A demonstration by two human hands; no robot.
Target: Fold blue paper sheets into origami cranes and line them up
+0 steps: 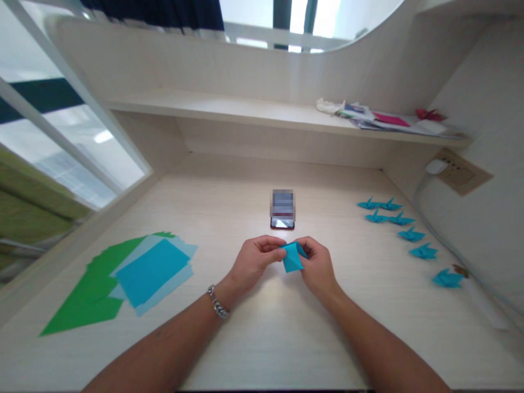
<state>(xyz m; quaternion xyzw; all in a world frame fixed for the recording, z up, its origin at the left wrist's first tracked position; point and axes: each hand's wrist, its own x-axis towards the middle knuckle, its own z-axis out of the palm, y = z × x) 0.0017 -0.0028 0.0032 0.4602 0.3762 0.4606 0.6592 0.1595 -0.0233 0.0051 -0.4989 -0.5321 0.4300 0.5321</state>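
Observation:
A small folded piece of blue origami paper [292, 258] is held up over the desk between my two hands. My left hand [258, 261] pinches its left edge between thumb and fingers. On the other side, my right hand [318, 263] grips the right edge, where a flap stands partly raised. Just beyond the hands lies a phone [282, 210], its screen mostly blurred. Several finished blue paper cranes [411, 234] sit in a loose line on the right. To the left, blue paper sheets [153, 273] rest on top of green paper sheets [88, 292].
A shelf [229, 112] runs across the back, with papers [388, 121] piled at its right end. A white plug [436, 166] sits in the wall socket [460, 173], and its cable [434, 229] trails down the desk's right side. A window [69, 136] borders the left.

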